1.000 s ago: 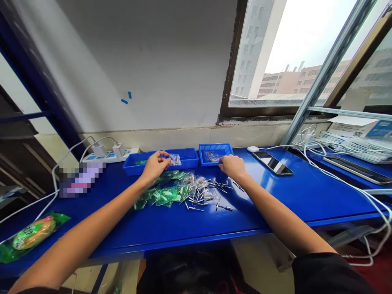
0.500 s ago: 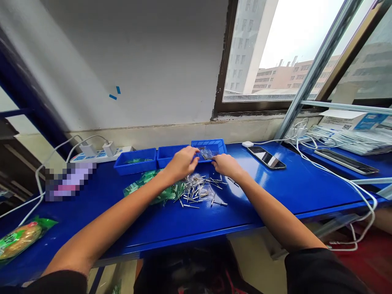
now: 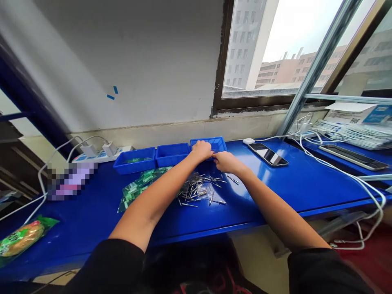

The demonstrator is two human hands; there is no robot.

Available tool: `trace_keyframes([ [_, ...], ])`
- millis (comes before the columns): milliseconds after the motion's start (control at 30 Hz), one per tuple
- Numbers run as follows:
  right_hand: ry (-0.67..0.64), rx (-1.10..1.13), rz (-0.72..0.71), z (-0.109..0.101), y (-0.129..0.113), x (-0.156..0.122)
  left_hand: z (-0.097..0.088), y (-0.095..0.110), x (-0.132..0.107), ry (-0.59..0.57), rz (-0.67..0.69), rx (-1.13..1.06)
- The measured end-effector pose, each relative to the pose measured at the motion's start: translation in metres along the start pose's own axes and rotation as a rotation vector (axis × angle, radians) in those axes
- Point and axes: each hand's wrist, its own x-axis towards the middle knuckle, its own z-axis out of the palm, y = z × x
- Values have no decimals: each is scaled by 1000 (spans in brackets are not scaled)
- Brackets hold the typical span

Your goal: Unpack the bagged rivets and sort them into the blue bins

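Observation:
My left hand (image 3: 202,150) is closed with fingers curled down, over the right-hand blue tray (image 3: 218,143). Beside it my right hand (image 3: 227,162) pinches at the tray's near edge, its fingertips meeting those of the left. What the fingers hold is hidden behind them. Nearer to me lies a loose pile of silvery pop rivets (image 3: 193,191), mixed with small clear plastic bags (image 3: 204,189). A clear bag of green and white pieces (image 3: 133,191) lies left of the pile, partly covered by my left forearm.
Left along the wall stand a middle blue tray (image 3: 173,154) and another blue tray (image 3: 134,167) with green pieces inside. A power strip (image 3: 121,152), wrapped bread (image 3: 26,239), a phone (image 3: 268,154) and white cables (image 3: 343,173) lie around. The table's front edge (image 3: 214,236) is close.
My left hand has moved right and turned over, meeting my right hand at the tray. The clear bag that showed between the hands is now hidden. The view has shifted slightly.

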Motion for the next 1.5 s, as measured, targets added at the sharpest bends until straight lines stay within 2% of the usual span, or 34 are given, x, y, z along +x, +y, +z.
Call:
trace_keyframes([
  [433, -20, -28, -29, 0, -1, -1, 6, 5, 7, 8, -84, -124],
  [600, -22, -36, -49, 1, -2, -1, 11, 2, 8, -3, -36, -143],
  [700, -28, -46, -50, 1, -4, -3, 13, 2, 1, 52, 19, -152],
  [867, -44, -62, -23, -1, -10, -9, 2, 1, -27, 253, 143, -202],
  [967, -47, -59, -1, -2, -11, -10, -15, -16, -45, 369, 146, -247],
  [1100, -45, -51, 23, -2, -11, -9, -33, -66, -65, 438, 35, -289],
  [1200, -33, -49, 47, -1, -11, -9, -35, -109, -75, 448, -83, -289],
  [1300, -23, -50, 63, 1, -10, -9, -30, -139, -80, 437, -180, -276],
  [1400, -13, -44, 65, 3, -7, -9, -24, -153, -77, 406, -249, -248],
  [1500, 24, -21, 76, 2, -3, -8, -20, -154, -68, 326, -268, -212],
])
